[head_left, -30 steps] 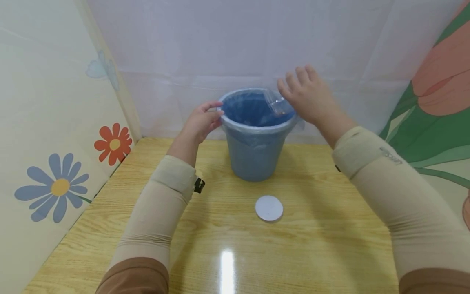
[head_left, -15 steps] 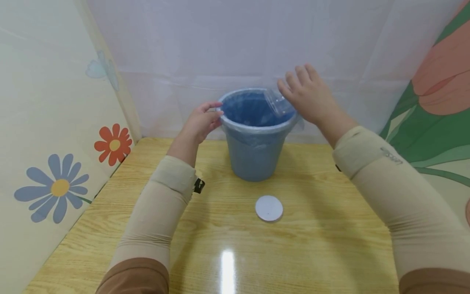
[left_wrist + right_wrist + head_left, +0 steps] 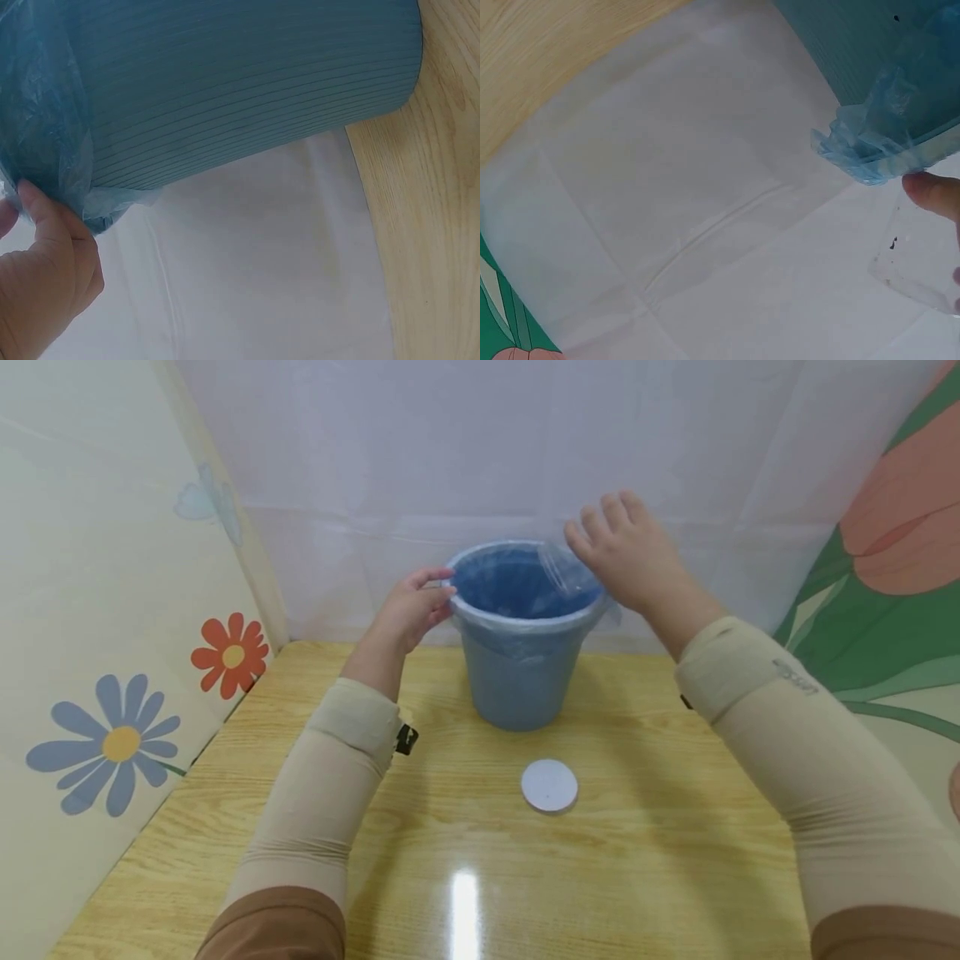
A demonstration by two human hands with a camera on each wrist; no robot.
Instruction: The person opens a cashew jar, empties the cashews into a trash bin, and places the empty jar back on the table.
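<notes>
A blue bucket-shaped bin stands upright on the table, lined with a thin clear bag folded over its rim. My left hand pinches the rim and bag at the left side, thumb and fingers on either side of the edge. At the right of the rim, my right hand grips a clear plastic jar, tipped with its mouth over the bin's inside. The right wrist view shows a few small dark bits in the clear jar, near the thumb. The bin's bottom inside is hidden.
A round white lid lies flat on the wood-grain table, in front of the bin. White cloth hangs close behind the bin. Flower-printed panels stand at the left and right.
A small yellowish bit near the jar's mouth a second ago no longer shows there. My right hand and the jar have shifted very slightly left. The left hand and bin have stayed put.
</notes>
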